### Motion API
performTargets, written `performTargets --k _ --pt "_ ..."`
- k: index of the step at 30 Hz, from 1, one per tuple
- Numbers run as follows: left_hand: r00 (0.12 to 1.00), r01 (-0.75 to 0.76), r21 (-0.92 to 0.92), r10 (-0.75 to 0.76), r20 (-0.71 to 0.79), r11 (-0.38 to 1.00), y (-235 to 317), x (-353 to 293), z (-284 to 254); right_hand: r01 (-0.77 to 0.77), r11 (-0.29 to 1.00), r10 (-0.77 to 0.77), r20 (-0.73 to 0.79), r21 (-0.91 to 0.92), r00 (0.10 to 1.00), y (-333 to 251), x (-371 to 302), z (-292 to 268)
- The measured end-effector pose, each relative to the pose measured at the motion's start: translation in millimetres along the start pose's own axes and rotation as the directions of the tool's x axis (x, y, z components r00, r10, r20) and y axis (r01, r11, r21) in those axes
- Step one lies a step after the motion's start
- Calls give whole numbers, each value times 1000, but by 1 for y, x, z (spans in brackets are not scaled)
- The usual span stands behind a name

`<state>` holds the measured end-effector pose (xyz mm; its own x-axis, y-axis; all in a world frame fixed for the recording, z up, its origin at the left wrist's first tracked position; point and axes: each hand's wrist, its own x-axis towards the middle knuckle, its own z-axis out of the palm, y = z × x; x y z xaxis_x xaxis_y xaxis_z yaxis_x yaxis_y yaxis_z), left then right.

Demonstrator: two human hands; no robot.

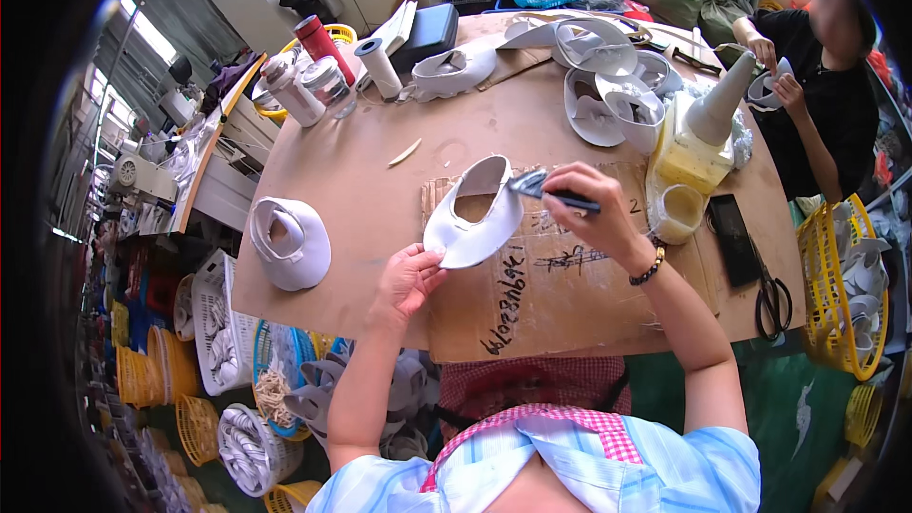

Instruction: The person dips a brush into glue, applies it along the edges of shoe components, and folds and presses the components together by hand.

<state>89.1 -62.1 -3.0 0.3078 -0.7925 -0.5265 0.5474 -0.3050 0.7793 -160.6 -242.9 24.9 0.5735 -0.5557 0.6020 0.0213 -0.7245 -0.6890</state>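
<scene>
My left hand pinches the lower rounded edge of a white shoe upper, tilted up over a piece of brown cardboard. A flat dark-handled brush is gripped in my right hand. Its bristles touch, or nearly touch, the upper's right rim near the opening. On the left of the table lies a second white upper, out of my hands. To the right of my right hand stand a yellowish plastic container and a small cup of pale matter.
Black scissors and a dark flat object lie at the right edge. Several white uppers are heaped at the back. Bottles and a jar stand back left. A co-worker handles a white piece at right. Baskets flank the table.
</scene>
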Motion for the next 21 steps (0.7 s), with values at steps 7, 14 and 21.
performTargets --k 7,14,21 --pt "999 -41 7 41 11 999 -3 0 2 -47 999 47 -10 -3 999 -7 8 6" --pt "980 -194 59 196 -38 979 -9 -18 27 82 996 -84 211 20 974 -57 -21 -15" --pt "857 -513 251 504 102 821 -18 -38 54 -435 787 314 -324 -437 893 -45 -71 -127"
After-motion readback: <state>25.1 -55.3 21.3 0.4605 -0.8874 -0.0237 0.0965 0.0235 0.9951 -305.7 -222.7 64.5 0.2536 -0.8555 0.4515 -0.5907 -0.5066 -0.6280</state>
